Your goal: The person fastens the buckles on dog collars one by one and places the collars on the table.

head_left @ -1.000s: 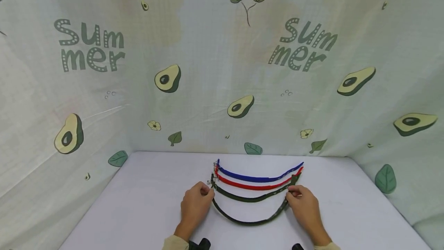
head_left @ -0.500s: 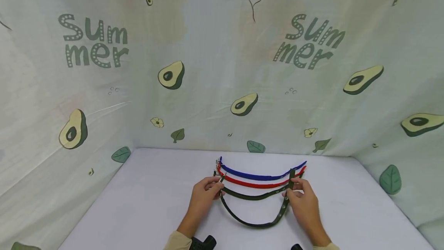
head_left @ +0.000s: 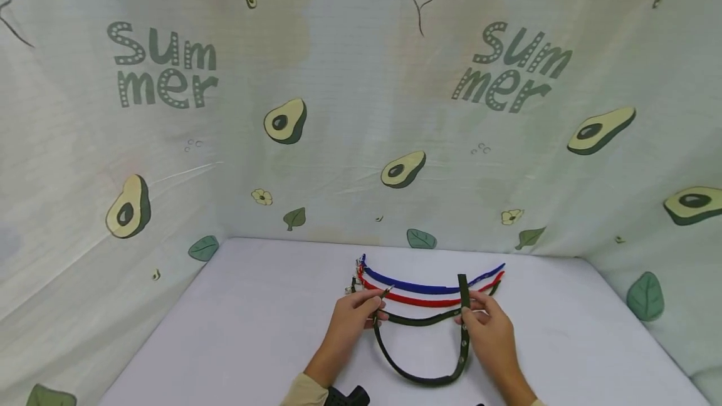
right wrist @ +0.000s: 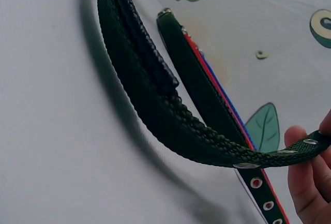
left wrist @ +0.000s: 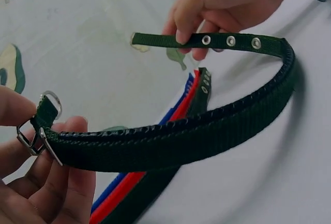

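A dark green collar (head_left: 431, 381) hangs in a U above the table, stretched between both hands. My left hand (head_left: 352, 324) pinches its buckle end; in the left wrist view the metal buckle (left wrist: 26, 140) and a D-ring (left wrist: 56, 106) stick out by the thumb and fingers (left wrist: 72, 182). With thumb and fingers, my right hand (head_left: 491, 331) pinches the other end, whose tip stands up past the grip. Metal eyelets (left wrist: 231, 41) line that strap end. Dark padding edges the collar's inner side (right wrist: 139, 38).
Behind the held collar, a blue collar (head_left: 414, 287), a red collar (head_left: 414, 301) and another green collar (head_left: 417, 321) lie curved in parallel on the white table (head_left: 237, 331). Their buckles (head_left: 358, 268) are at the left. A printed cloth (head_left: 338, 67) hangs behind the table.
Both hands have lifted the front green collar, and its ends have come closer together. The left hand has moved rightward; the strap tip in the right hand now stands more upright.
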A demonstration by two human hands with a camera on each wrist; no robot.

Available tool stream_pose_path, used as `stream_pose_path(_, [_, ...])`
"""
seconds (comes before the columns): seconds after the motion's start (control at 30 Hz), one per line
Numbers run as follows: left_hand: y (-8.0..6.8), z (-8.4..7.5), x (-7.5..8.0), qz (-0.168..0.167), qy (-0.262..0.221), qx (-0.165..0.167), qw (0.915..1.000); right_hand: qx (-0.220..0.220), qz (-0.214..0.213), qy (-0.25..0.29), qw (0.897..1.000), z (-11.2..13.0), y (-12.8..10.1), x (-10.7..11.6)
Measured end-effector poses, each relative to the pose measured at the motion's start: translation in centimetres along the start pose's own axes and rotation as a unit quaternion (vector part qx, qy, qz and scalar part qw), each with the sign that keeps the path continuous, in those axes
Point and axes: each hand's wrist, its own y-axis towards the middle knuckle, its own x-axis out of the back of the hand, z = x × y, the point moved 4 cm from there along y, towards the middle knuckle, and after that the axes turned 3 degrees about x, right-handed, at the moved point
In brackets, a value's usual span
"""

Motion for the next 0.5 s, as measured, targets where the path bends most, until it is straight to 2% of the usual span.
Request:
stream_pose_path(0.23, [0.4, -1.0, -1.7, 0.007, -0.043, -0.003, 0.9990, -0.005, -0.004, 0.001, 1.000, 1.1, -0.4, -0.3])
stream_pose_path(0.43, [0.3, -1.2, -2.5, 0.008, -0.058, 0.015, 0.9982, -0.051, 0.013, 0.061, 0.997, 1.9, -0.5, -0.7])
stream_pose_path(0.5, [0.3, -1.3, -2.4, 0.009, -0.058, 0.012, 0.9982, -0.047, 0.026, 0.075, 0.996, 2.2, -0.7, -0.9])
